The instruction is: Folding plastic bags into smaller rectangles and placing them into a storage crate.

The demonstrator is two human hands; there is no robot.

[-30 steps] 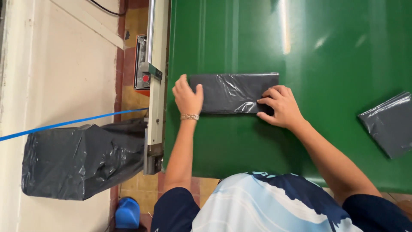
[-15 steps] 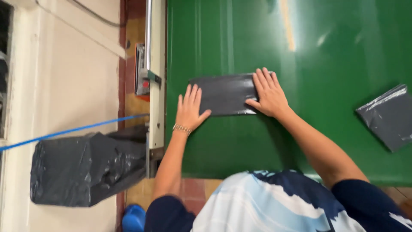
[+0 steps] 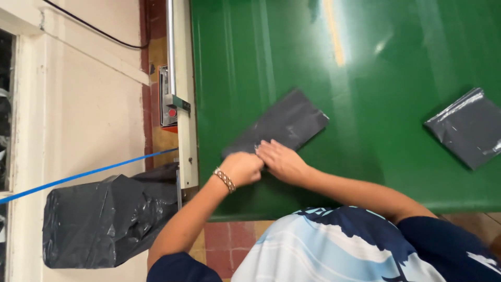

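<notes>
Since half a second earlier, the flat dark-grey plastic packet (image 3: 284,125) had swung from lying square to the desk's edge to lying slantwise, and both hands had slid down to its near corner. It rested flat on the green desk (image 3: 365,62), close to the left rim. The left hand (image 3: 241,168), with a beaded bracelet (image 3: 225,179) at the wrist, was curled over that corner, apparently pinching it, though the grip itself was hidden. The right hand (image 3: 282,161) lay fingers-down on the packet beside it, pressing rather than gripping. By the look of it, a fold or a lift at the corner was in hand; the next move would need a firm pinch while the packet was kept from sliding. A second grey packet (image 3: 467,127) lay well apart to the right, and a filled black sack (image 3: 104,219) stood on the floor beside the desk.
</notes>
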